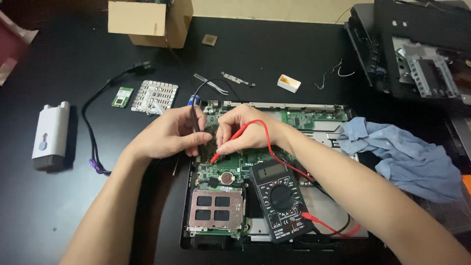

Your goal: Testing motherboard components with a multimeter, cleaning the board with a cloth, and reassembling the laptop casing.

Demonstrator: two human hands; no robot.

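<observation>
An opened laptop base with a green circuit board lies in front of me on the black table. My left hand grips a black test probe, tip down on the board. My right hand pinches a red test probe, its tip touching the board just left of centre. Red and black leads run from the probes to a black multimeter resting on the laptop base below my right wrist. A round coin cell sits on the board beneath the probes.
A blue cloth lies at right, another dismantled laptop at the far right. A cardboard box, tweezers, small white box, metal grille plate, small green card, white cleaning tool and black cable lie around.
</observation>
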